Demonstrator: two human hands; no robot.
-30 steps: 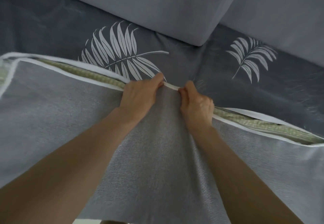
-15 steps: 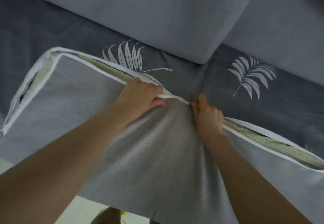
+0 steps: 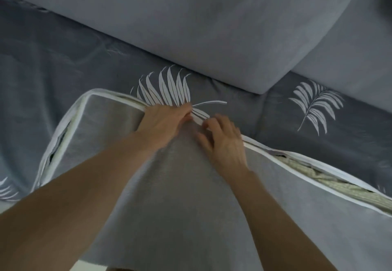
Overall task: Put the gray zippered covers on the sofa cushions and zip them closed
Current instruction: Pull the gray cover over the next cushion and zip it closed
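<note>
Both our arms reach forward; our left hand [image 3: 165, 122] pinches the cover [image 3: 180, 196] at its edge, our right hand [image 3: 224, 143] beside it, fingers loosely spread.

The leaf-print sofa seat [image 3: 63, 62] carries the gray-covered cushion [image 3: 191, 196] and, seemingly, a pale back cushion [image 3: 191, 26].

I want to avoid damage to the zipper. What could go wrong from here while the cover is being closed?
The greenish inner fabric bulges into the open gap right of the right hand; it might catch in the zipper. The left hand pinches the white zipper edge of the gray cover; a weak grip could let the sides spread apart.
</note>
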